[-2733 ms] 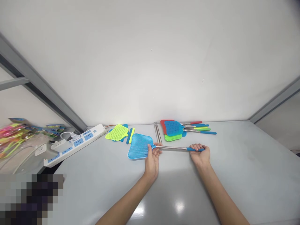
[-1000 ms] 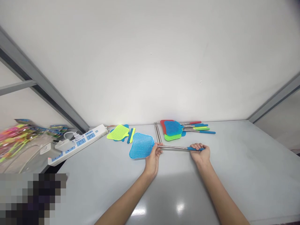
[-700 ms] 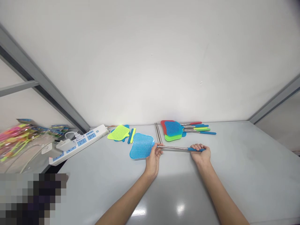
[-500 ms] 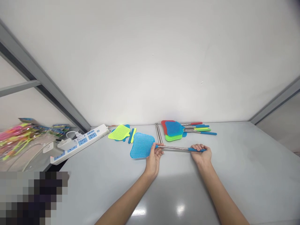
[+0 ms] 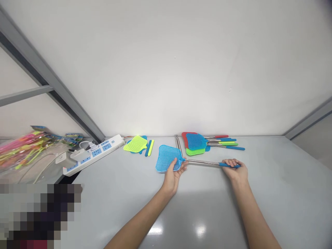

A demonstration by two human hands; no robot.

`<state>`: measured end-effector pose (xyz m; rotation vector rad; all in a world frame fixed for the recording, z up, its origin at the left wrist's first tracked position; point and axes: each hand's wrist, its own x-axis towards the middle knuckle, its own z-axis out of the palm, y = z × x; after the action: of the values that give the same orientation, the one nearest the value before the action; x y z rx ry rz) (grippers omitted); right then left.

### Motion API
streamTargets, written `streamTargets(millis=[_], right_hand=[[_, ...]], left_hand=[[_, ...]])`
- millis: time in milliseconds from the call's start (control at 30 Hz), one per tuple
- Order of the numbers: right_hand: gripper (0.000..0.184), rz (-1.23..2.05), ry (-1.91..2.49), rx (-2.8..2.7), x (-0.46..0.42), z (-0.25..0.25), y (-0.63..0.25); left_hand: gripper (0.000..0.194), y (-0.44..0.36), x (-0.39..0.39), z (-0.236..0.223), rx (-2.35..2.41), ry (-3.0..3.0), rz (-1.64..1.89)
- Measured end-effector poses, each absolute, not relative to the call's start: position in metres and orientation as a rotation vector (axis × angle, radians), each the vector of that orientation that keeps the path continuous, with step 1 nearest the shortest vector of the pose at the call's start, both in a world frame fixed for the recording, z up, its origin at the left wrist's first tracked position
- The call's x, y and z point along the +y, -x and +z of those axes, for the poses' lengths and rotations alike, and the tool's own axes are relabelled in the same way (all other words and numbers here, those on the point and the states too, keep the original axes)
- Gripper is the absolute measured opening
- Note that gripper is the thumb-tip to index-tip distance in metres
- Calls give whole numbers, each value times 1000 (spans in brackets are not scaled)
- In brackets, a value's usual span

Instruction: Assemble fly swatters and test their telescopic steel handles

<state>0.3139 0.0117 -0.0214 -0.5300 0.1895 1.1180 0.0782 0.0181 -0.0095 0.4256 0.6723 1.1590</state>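
- You had the white wall (image 5: 166,69) rising across the whole view, with the grey table (image 5: 264,200) running along its foot.
- Your blue fly swatter (image 5: 167,158) sat at the table's front, its steel shaft (image 5: 202,162) lying level; I couldn't tell whether the mesh touched the table.
- Well left of that swatter stood the white power strip (image 5: 93,153).
- Just behind it and to the right lay the stack of swatters (image 5: 195,143), in red, blue and green.
- Behind it and to the left lay a yellow-green swatter (image 5: 135,144).
- Just behind its neck, two steel rods (image 5: 178,145) lay close together.
- Your left hand (image 5: 172,178) held a narrow grip on the neck, right below the mesh.
- Your right hand (image 5: 233,169) wrapped closed around the blue handle grip (image 5: 228,165).
- You had the swatter in both hands, so I judged the next move called for firm holds at both ends.
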Motion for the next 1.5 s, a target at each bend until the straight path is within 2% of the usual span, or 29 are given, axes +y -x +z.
streamTargets(millis=[200, 400, 533, 667, 833, 1000, 1233, 1500], right_hand=[[14, 1078, 546, 174, 7, -25, -339], [17, 1083, 562, 191, 6, -24, -347], [18, 1216, 513, 137, 11, -12, -339], [22, 1386, 432, -80, 20, 14, -329], [24, 1552, 427, -290, 41, 65, -308], [30, 1581, 393, -464, 62, 103, -284], [34, 1605, 412, -523, 77, 103, -269], [33, 1687, 372, -533, 91, 95, -260]], left_hand=[[20, -59, 26, -2, 752, -346, 1156], [26, -21, 18, 13, 739, -448, 879], [31, -18, -5, 13, 839, -494, 785], [41, -21, -28, 13, 860, -383, 797], [38, -31, -48, 21, 945, -227, 954], [39, -48, -60, 16, 1026, -172, 1143], [49, -57, -70, 9, 1115, -148, 1251], [44, -59, -70, 13, 1193, -112, 1249]])
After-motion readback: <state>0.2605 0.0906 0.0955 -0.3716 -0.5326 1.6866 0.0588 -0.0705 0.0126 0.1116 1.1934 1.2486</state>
